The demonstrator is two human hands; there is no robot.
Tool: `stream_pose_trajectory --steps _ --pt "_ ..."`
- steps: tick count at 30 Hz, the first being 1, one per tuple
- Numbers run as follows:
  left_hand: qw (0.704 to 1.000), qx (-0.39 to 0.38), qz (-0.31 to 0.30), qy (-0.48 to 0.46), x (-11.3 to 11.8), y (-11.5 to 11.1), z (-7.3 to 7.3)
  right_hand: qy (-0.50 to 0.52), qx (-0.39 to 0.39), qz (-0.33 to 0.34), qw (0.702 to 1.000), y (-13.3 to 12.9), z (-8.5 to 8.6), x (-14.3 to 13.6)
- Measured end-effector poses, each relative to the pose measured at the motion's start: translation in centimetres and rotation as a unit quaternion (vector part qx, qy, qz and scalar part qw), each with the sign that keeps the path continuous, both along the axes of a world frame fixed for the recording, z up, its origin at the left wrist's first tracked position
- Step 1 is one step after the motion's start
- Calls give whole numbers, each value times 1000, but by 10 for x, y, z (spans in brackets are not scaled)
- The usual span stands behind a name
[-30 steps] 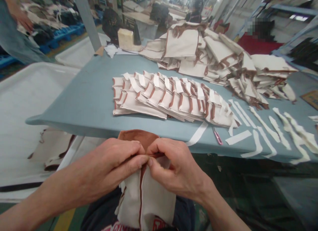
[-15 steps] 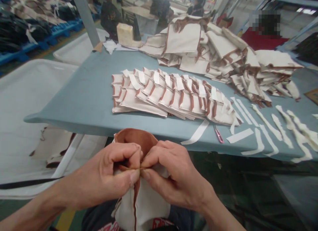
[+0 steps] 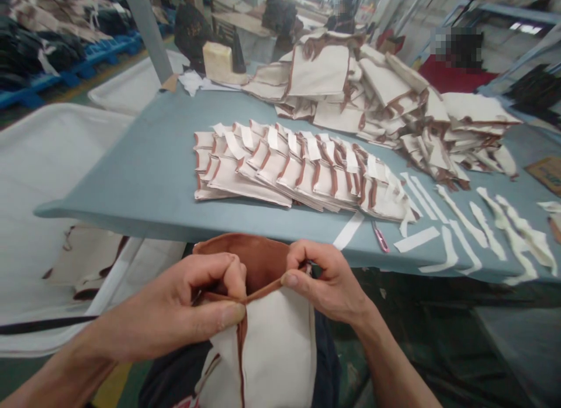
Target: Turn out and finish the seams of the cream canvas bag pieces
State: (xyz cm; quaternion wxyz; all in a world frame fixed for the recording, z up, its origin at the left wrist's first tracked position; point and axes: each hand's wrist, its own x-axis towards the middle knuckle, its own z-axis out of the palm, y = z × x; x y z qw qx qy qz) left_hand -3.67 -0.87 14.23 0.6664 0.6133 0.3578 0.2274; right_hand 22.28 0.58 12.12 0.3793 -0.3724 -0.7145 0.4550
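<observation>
A cream fabric piece with brown lining and a brown centre seam [image 3: 278, 343] hangs over my lap, its top opening spread. My left hand [image 3: 210, 297] pinches the rim where the seam meets it. At the right part of the same rim, my right hand [image 3: 322, 276] grips the edge between thumb and fingers. Beyond, on the blue-covered table [image 3: 131, 156], lie overlapping cream pieces with brown edges [image 3: 280, 168], several with white strips on top.
A large heap of cream pieces [image 3: 322, 69] covers the table's back. Loose white strips [image 3: 416, 239] and a pink cutter [image 3: 380, 237] lie at the right front. White bins [image 3: 56, 162] stand left; a person in red [image 3: 456, 75] is behind.
My right hand has slid right along the rim, away from my left hand, which still pinches near the seam. The opening is wider and more of the cream front shows.
</observation>
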Motion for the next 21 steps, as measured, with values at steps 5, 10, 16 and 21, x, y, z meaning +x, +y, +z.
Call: stream_pose_trajectory --steps 5,10,16,21 --pt "990 62 17 128 -11 3 4 -17 22 -28 999 -5 -1 7" --pt "990 108 1 87 -12 9 5 -13 44 -36 998 -9 4 5" --pt "983 113 -14 141 -8 8 7 -51 58 -27 997 -9 3 8" --pt "973 160 -12 167 -29 -4 -2 -88 60 2 994 -5 -5 16"
